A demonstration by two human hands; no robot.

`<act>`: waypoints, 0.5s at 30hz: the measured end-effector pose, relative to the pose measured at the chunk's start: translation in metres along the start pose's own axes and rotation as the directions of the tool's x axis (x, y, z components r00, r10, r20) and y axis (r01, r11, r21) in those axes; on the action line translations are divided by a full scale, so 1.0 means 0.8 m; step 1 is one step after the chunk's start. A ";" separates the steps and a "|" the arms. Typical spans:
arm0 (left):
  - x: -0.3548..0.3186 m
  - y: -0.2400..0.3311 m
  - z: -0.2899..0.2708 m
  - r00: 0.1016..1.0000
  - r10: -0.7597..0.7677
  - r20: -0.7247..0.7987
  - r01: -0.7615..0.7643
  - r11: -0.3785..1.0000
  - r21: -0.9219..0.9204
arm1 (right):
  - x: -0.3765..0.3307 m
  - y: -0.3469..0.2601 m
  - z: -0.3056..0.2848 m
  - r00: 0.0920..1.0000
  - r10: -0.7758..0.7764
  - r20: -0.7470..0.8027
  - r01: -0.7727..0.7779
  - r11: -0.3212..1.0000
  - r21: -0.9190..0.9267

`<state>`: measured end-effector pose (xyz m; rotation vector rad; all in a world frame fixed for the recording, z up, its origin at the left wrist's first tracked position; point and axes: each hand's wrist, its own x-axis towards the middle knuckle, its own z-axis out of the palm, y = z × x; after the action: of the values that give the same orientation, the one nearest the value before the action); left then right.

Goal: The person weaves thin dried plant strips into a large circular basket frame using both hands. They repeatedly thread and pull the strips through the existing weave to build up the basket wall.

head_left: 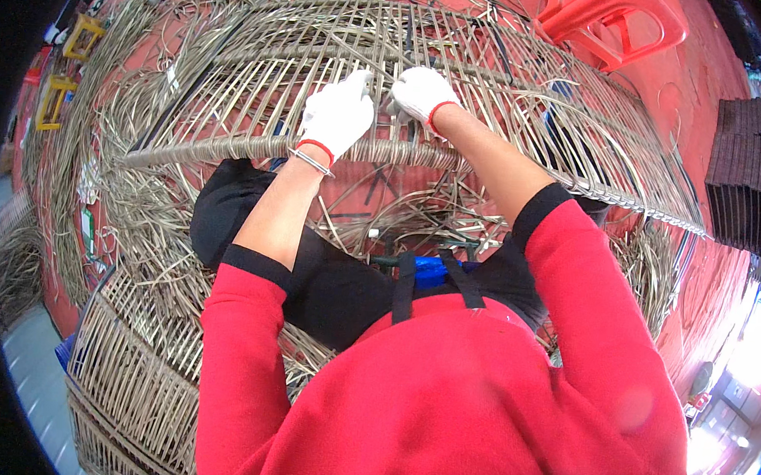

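Left hand [337, 114], gloved, rests curled on the wicker frame [462, 76]; its grip is hard to tell. Close beside it, the right hand [421, 93] pinches a thin strand [358, 59], mostly lost among the slats. A red stool [609, 20], cut off, sits beyond right.

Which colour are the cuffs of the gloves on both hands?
Red. The white gloves on the left hand and right hand have red cuffs, seen in the head view.

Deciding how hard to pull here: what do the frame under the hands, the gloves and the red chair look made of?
Woven frame: thin tan strips, matte, probably rattan or cane, though synthetic wicker is possible. Both hands, left hand and right hand, wear white knit gloves with red cuffs, seemingly cotton. Red chair: smooth, glossy, likely moulded plastic.
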<state>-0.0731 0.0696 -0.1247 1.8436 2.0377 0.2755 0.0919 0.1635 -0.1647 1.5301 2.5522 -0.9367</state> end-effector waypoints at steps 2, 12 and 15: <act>0.003 -0.006 0.004 0.999 0.029 -0.039 -0.032 0.997 -0.075 | 0.000 -0.006 0.003 0.989 0.143 0.028 -0.144 0.989 0.033; 0.002 -0.015 -0.002 0.998 -0.010 0.069 0.044 0.856 -0.516 | -0.012 -0.038 -0.016 0.969 -0.087 0.232 0.091 0.996 -0.007; 0.001 -0.012 -0.011 0.999 0.003 0.052 0.026 0.830 -0.556 | -0.020 -0.016 -0.007 0.945 -0.182 0.273 0.024 0.869 0.494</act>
<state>-0.0854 0.0699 -0.1207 1.4488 1.6863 0.7290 0.0910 0.1491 -0.1488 1.1911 2.2930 -1.7865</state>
